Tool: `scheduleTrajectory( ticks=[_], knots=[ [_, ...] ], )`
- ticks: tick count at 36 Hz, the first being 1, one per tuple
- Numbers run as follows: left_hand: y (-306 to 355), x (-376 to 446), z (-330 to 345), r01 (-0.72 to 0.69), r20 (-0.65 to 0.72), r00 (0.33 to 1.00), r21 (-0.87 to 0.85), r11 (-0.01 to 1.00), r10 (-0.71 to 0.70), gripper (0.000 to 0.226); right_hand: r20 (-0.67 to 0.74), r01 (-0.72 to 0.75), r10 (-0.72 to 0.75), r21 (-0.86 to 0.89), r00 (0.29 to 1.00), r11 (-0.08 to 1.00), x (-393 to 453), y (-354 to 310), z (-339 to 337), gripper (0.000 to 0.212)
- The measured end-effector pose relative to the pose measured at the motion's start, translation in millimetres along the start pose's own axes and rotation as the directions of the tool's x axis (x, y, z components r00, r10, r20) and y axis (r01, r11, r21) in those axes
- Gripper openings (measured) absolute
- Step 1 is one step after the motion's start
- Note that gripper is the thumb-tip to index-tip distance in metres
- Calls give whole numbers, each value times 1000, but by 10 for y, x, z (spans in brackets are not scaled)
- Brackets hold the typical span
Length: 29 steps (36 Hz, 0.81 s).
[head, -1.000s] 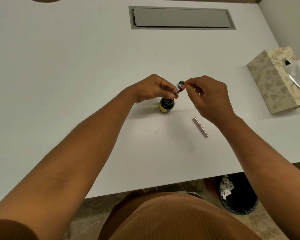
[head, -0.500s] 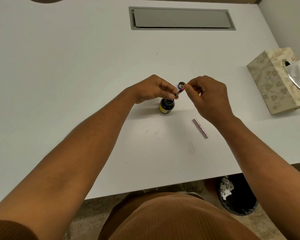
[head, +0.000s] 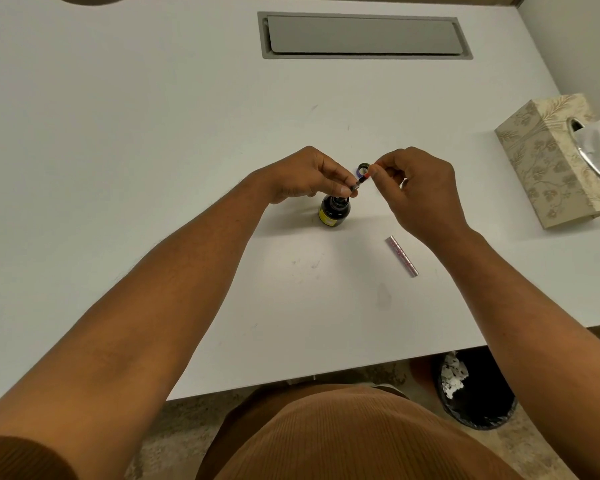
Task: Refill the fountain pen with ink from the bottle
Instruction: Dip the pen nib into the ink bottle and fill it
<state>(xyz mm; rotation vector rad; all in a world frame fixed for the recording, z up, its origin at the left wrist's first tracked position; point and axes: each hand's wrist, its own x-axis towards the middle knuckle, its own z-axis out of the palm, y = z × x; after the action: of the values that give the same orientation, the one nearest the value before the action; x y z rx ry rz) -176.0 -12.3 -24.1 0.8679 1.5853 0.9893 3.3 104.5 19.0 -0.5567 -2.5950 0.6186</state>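
Note:
A small dark ink bottle [head: 334, 213] with a yellow label stands open on the white table [head: 153, 150]. Just above its mouth I hold a thin dark pen section with a red end [head: 361, 180] tilted between both hands. My left hand [head: 307, 176] pinches its lower end right over the bottle. My right hand [head: 414, 188] pinches the red upper end. The bottle's cap [head: 362, 169] lies on the table just behind the pen part. A silvery pen barrel [head: 401, 256] lies on the table under my right wrist.
A patterned tissue box [head: 555, 161] stands at the right edge of the table. A grey cable hatch [head: 364, 36] is set into the table at the back. A black waste bin [head: 475, 389] sits on the floor below the front edge.
My hands and the pen part have barely shifted; my right fingers have changed their pinch on the red end a little. The bottle, cap and barrel lie as before.

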Motion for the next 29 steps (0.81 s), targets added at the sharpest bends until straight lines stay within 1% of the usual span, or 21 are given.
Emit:
scheduleTrajectory(
  ticks=[10,14,19,29],
  knots=[
    [-15,22,-24,-15,22,1000,11,1000,15,19,2,10,-10,-17,1000,1000,27,6,0,18],
    [-35,54,-31,-28,37,999,-42,999,30,21,3,12,-12,-11,1000,1000,33,5,4,18],
    [-36,57,-35,-45,42,998,-46,998,47,23,-1,15,-15,-10,1000,1000,35,12,12,18],
    [-53,54,-22,-77,27,997,-57,995,78,22,-4,19,-19,-2,1000,1000,16,18,15,16]
  ],
)
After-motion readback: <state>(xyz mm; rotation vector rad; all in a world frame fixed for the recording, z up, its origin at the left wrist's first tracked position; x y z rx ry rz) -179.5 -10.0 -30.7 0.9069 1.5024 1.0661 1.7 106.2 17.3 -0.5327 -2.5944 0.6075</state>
